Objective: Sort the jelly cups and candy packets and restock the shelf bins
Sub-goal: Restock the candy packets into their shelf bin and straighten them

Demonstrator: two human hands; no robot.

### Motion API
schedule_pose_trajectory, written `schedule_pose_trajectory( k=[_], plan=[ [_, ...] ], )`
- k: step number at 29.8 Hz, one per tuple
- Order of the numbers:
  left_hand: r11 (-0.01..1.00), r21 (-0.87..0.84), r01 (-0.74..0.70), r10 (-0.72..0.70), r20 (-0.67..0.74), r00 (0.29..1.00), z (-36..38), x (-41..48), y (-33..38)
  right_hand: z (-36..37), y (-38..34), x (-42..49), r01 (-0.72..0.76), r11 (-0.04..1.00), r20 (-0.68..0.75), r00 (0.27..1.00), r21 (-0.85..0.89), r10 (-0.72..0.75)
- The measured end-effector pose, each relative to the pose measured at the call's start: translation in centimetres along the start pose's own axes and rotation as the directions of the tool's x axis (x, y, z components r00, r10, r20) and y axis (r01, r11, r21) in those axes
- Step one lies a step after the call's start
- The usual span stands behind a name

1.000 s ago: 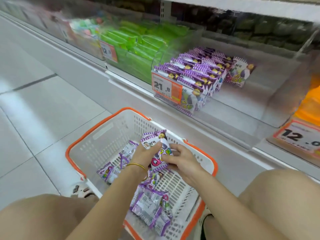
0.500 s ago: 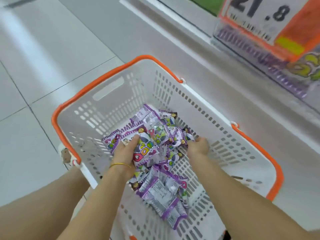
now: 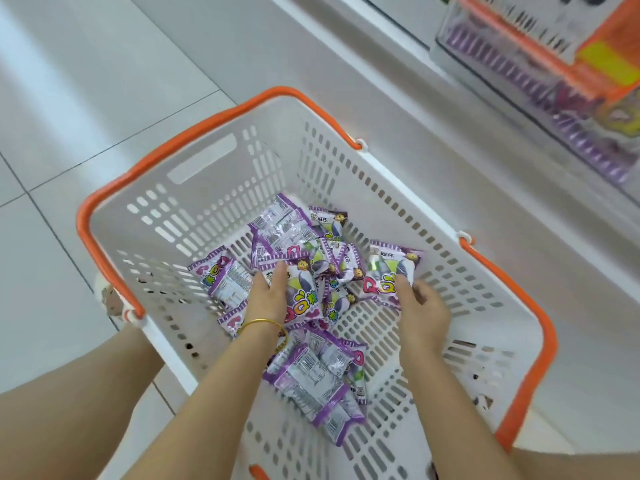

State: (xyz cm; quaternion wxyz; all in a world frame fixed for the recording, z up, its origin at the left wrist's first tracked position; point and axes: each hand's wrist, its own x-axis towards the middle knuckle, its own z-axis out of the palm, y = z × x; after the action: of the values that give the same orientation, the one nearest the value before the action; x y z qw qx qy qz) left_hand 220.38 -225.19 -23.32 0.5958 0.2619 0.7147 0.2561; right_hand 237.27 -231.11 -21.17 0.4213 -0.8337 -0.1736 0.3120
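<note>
**Purple sweets in hand, bin yet to be topped up**

White plastic forms the basket (image 3: 194,216), which has an orange rim and sits on the pale tiled floor (image 3: 86,81). A loose heap of packets (image 3: 294,233) lies on its bottom. Some are just beyond the fingertips of both hands and more are back by the wrists, several of them label side up.

The left hand (image 3: 268,296), with a thin gold bracelet (image 3: 259,323) at the wrist, lies over a packet (image 3: 303,292). Its fingers are curled down around the packet's near edge, so it appears to grip that one. Other packets lie just to the outside of those fingers and under the palm.

The right hand (image 3: 420,313) pinches a second packet (image 3: 391,268) by its lower edge. The fingers are bent round it, and the printed face points away from the wrist. Bare basket floor shows beside that hand.

Well beyond the right fingertips, a shelf bin (image 3: 519,74) shows blurred purple packets behind an orange price tag (image 3: 595,60).

The restocking looks only partly done. Two packets are gathered, well over a dozen are left in the basket, and no jelly cups are in view.
</note>
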Motion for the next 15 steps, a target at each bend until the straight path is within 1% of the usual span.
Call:
schedule_pose_trajectory(
  k=[1,2,3,4,5,6,7,8,9,10,11,12,13,14,15],
  plan=[
    [1.0,-0.003,0.029,-0.029,-0.007,1.0,0.3,-0.1,0.0,-0.2,-1.0,-0.7,0.01,0.999,0.107,0.994,0.048,-0.015],
    [0.999,-0.007,0.051,-0.051,0.0,0.999,0.5,-0.2,0.0,-0.2,-1.6,-1.3,0.024,0.999,0.233,0.972,0.047,-0.034],
    [0.993,-0.059,0.101,-0.098,0.061,0.993,0.7,-0.4,0.1,0.1,-1.9,-1.9,0.046,0.999,0.338,0.94,0.012,-0.047],
    [0.978,-0.134,0.157,-0.135,0.161,0.978,0.8,-0.8,0.3,0.6,-1.9,-2.3,0.094,0.995,0.415,0.907,-0.038,-0.07],
    [0.96,-0.179,0.215,-0.171,0.233,0.957,1.0,-1.3,0.4,1.1,-1.8,-2.6,0.153,0.984,0.464,0.881,-0.089,-0.095],
    [0.955,-0.165,0.245,-0.189,0.295,0.937,1.1,-1.5,0.5,1.6,-1.8,-2.7,0.204,0.971,0.493,0.862,-0.126,-0.117],
    [0.967,-0.111,0.228,-0.185,0.309,0.933,1.2,-1.5,0.4,1.9,-1.9,-2.6,0.24,0.961,0.524,0.841,-0.14,-0.133],
    [0.982,-0.072,0.175,-0.15,0.271,0.951,1.1,-1.1,0.1,2.2,-2.0,-2.3,0.257,0.957,0.568,0.811,-0.135,-0.137],
    [0.993,-0.054,0.101,-0.087,0.216,0.973,1.0,-0.6,-0.2,2.4,-2.3,-2.1,0.233,0.964,0.595,0.796,-0.13,-0.112],
    [0.996,-0.063,0.068,-0.055,0.188,0.981,0.7,-0.3,-0.2,2.6,-2.5,-1.6,0.184,0.976,0.576,0.813,-0.116,-0.085],
    [0.996,-0.063,0.06,-0.049,0.153,0.987,0.5,-0.6,0.3,3.2,-2.2,-0.5,0.131,0.985,0.496,0.866,-0.109,-0.061],
    [0.994,-0.087,0.062,-0.052,0.114,0.992,0.1,-0.3,0.4,3.9,-1.5,0.8,0.087,0.988,0.367,0.929,-0.128,-0.034],
    [0.992,-0.106,0.066,-0.058,0.078,0.995,-0.1,0.1,0.3,4.6,-0.9,2.1,0.034,0.983,0.252,0.968,-0.181,0.013],
    [0.991,-0.123,0.055,-0.048,0.057,0.997,-0.2,0.4,0.2,5.5,-0.4,3.2,-0.029,0.97,0.196,0.977,-0.242,0.078],
    [0.991,-0.126,0.043,-0.037,0.051,0.998,-0.2,0.3,0.4,6.3,0.4,4.2,-0.085,0.958,0.196,0.97,-0.275,0.142]
  ],
)
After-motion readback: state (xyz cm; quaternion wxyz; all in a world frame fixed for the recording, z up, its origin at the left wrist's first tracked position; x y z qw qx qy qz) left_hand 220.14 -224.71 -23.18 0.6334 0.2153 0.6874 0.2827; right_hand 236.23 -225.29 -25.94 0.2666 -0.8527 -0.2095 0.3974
